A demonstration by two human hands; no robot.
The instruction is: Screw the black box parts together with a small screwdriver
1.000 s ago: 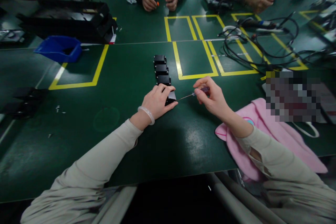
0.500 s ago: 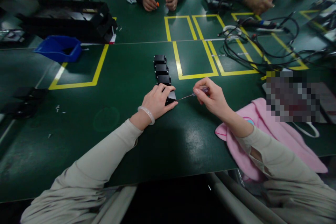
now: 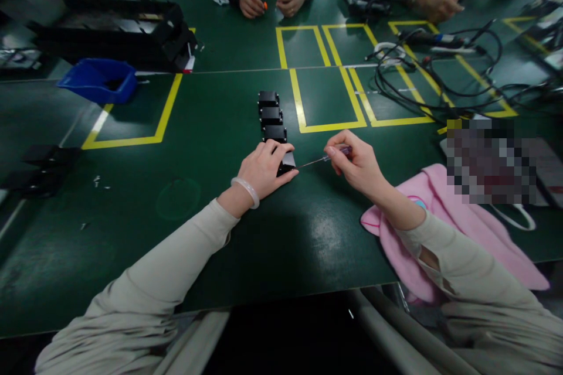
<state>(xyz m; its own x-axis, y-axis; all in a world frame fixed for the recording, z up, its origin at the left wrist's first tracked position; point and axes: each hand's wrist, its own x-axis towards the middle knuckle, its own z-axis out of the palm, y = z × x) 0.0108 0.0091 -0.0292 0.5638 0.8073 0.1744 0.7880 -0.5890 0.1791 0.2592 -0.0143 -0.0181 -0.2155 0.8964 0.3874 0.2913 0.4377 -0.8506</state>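
Black, with a paler, light-catching top, the held block [image 3: 288,160] is gripped between the thumb and fingers of the left hand [image 3: 264,169], which presses it to the green table [image 3: 281,258]. The right hand [image 3: 352,159] pinches the dark purple handle of a screwdriver [image 3: 326,157]; its thin shaft slants down leftward to the near right corner of the held block, beside the left thumb tip. Whether the tip is seated in a screw is too small to tell. Just beyond the left hand, three black blocks [image 3: 270,115] stand in a line leading away, small bright fittings at their sides. A white bracelet [image 3: 247,188] rings the left wrist. To the left lie small loose screws [image 3: 97,180] and, farther out, a blue scoop-shaped bin [image 3: 103,81] in front of black trays [image 3: 118,32]. Beneath the right forearm spreads a pink cloth [image 3: 440,205]; beyond it, black cables [image 3: 422,85] loop over yellow tape outlines [image 3: 333,128]. Across the table, a person's hands [image 3: 269,2] hold a small orange item [image 3: 265,6].
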